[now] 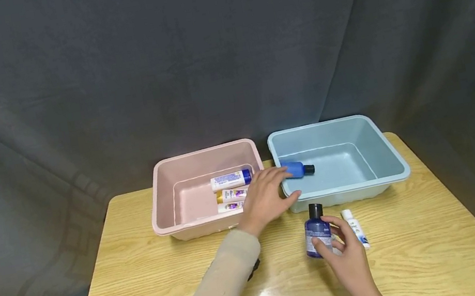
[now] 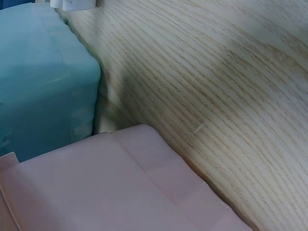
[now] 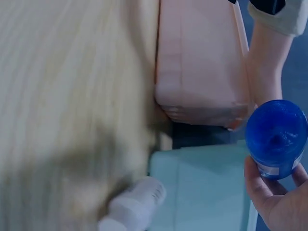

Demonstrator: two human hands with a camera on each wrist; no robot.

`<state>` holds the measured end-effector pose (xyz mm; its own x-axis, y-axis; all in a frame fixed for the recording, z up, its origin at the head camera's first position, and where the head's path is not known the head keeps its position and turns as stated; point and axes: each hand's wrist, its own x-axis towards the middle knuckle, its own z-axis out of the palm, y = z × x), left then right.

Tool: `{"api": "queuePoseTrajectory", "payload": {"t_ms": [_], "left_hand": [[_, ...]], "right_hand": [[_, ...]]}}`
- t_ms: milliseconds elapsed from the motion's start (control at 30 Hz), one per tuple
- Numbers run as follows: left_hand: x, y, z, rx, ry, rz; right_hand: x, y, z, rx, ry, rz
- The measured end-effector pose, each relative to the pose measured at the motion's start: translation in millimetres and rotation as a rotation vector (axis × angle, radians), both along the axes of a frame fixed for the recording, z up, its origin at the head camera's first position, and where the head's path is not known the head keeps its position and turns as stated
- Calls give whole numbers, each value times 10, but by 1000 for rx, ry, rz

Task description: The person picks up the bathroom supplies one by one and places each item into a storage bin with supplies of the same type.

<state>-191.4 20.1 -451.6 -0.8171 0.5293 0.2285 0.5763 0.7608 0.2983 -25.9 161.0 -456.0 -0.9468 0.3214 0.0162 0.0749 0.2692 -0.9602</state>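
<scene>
My right hand (image 1: 348,252) grips a dark blue bottle (image 1: 317,233) with a black cap, upright in front of the light blue bin (image 1: 343,188). The right wrist view shows the base of this blue bottle (image 3: 276,134) between thumb and fingers. My left hand (image 1: 267,195) reaches over the left rim of the light blue bin, thumb spread apart from the fingers. Its fingertips overlap the near end of a brighter blue bottle (image 1: 296,169), which lies in that bin with its black cap to the right. The left wrist view does not show the hand.
A pink bin (image 1: 164,202) stands at the left, with a white tube with a blue cap (image 1: 230,180), a yellow-capped tube (image 1: 232,195) and another white tube (image 1: 230,206) inside. A small white bottle (image 1: 356,228) lies on the wooden table (image 1: 425,253) beside my right hand. Dark curtain hangs behind.
</scene>
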Motion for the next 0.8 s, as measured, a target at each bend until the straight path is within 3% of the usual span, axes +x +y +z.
{"api": "queuePoseTrajectory", "payload": {"t_ms": [433, 800], "left_hand": [[9, 10, 3, -27, 29, 3], [18, 13, 1, -27, 20, 16]], "right_hand": [[-186, 211, 243, 115, 224, 29], [-468, 374, 458, 261, 325, 116]]}}
